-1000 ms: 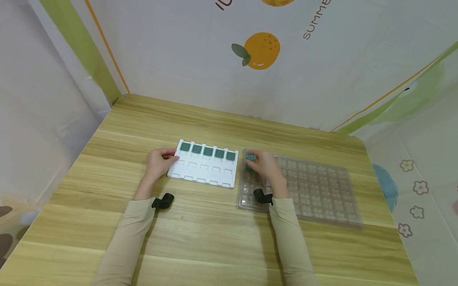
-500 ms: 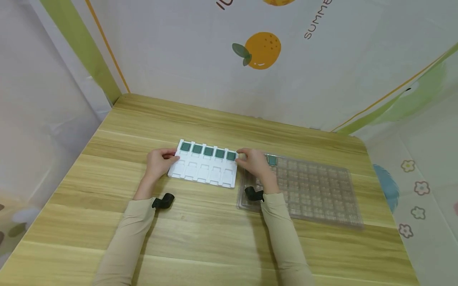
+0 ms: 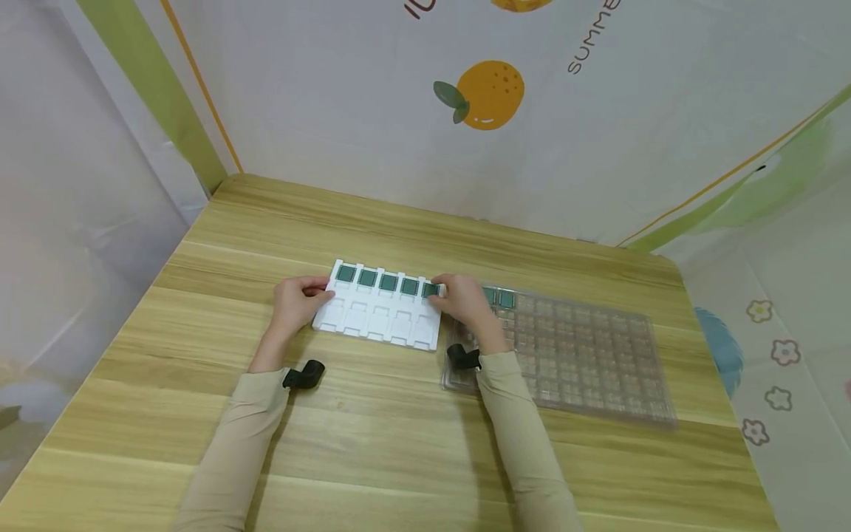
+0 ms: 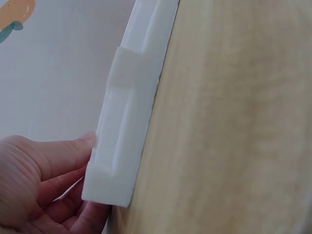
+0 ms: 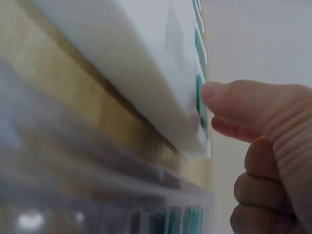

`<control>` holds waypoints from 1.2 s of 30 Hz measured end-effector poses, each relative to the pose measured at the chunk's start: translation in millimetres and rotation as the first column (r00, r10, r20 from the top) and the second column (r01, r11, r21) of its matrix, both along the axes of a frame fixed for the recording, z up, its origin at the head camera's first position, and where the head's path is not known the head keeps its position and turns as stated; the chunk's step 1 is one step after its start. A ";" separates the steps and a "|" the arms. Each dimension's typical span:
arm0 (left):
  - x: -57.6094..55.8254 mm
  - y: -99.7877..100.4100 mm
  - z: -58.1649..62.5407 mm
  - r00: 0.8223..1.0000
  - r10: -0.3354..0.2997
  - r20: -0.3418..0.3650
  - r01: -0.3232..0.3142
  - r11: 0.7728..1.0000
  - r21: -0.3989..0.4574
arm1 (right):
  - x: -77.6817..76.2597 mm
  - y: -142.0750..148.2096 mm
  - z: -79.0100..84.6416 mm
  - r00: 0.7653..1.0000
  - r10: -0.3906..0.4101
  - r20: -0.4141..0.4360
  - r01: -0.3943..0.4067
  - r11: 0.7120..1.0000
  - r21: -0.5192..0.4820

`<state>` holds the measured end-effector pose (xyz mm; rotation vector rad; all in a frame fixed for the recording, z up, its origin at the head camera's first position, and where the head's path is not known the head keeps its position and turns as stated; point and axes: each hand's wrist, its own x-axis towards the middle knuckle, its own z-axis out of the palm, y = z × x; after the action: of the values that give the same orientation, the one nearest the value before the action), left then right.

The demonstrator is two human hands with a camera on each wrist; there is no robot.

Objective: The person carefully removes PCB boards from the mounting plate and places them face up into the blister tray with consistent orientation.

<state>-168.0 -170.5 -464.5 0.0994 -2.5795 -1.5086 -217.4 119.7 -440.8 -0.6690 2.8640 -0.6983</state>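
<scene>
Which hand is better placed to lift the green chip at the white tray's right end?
Probably the right: the right hand has thumb and forefinger at that green chip, near the clear tray. The left hand grips the white tray at its opposite end, so it seems better suited to steadying.

Pocket tray (image 3: 357,316) wht. Chips (image 3: 388,282) grn w/ dk edges. Plastic tray (image 3: 598,362) clear, grid pattern. Table (image 3: 372,451) yellow-brn, wood-grain streaks. Sleeves (image 3: 242,436) beige. Wrist cams (image 3: 307,375) blk. Wall cloth (image 3: 332,111) mostly wht; fruit (image 3: 495,92) orange, leaf (image 3: 449,94) grn.
</scene>
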 end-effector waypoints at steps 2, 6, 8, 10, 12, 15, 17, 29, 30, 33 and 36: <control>0.1 0.0 0.0 1.000 0.001 0.003 -0.001 1.000 0.000 | -0.2 -0.8 -1.3 1.000 -0.009 0.009 0.009 1.000 -0.002; 0.2 0.2 0.3 1.000 0.008 0.009 -0.008 1.000 -0.003 | 0.1 -2.4 -1.9 1.000 -0.021 0.005 0.021 1.000 0.004; -0.1 0.3 0.5 1.000 0.012 0.015 -0.012 1.000 -0.005 | 0.1 -3.1 -1.8 1.000 -0.027 0.007 0.026 1.000 0.015; -0.2 0.4 0.7 1.000 0.015 0.018 -0.015 1.000 -0.004 | 0.1 -4.4 -1.0 0.999 -0.030 0.015 0.030 0.999 0.032; -0.1 0.4 0.8 1.000 0.013 0.019 -0.013 1.000 -0.003 | -0.1 -5.5 -0.4 0.999 -0.031 0.021 0.030 0.998 0.051; 0.5 0.4 1.3 1.000 0.010 0.015 -0.010 1.000 -0.003 | -0.1 -7.1 1.3 0.999 -0.030 0.025 0.028 0.997 0.078; 0.7 0.4 1.6 1.000 0.010 0.015 -0.010 1.000 -0.005 | -0.3 -7.8 2.2 0.999 -0.026 0.025 0.024 0.996 0.090; 0.4 1.3 1.1 1.000 0.024 0.015 -0.024 1.000 -0.003 | 1.1 -4.1 7.1 0.999 -0.040 0.027 0.038 0.998 0.057; 0.2 1.1 1.0 1.000 0.024 0.014 -0.024 1.000 -0.004 | 1.4 -3.4 8.0 0.999 -0.038 0.022 0.037 0.998 0.054; 0.2 0.5 0.6 1.000 0.022 0.013 -0.022 1.000 -0.008 | 3.0 -1.2 10.5 0.999 -0.032 0.006 0.032 0.998 0.049; -0.2 -0.1 -0.3 1.000 0.015 0.013 -0.015 1.000 -0.013 | 4.4 1.3 12.3 1.000 -0.027 -0.003 0.027 0.999 0.038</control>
<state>-168.2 -170.7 -464.8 0.1270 -2.5918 -1.4911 -212.9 121.0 -428.4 -0.6273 2.8858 -0.6446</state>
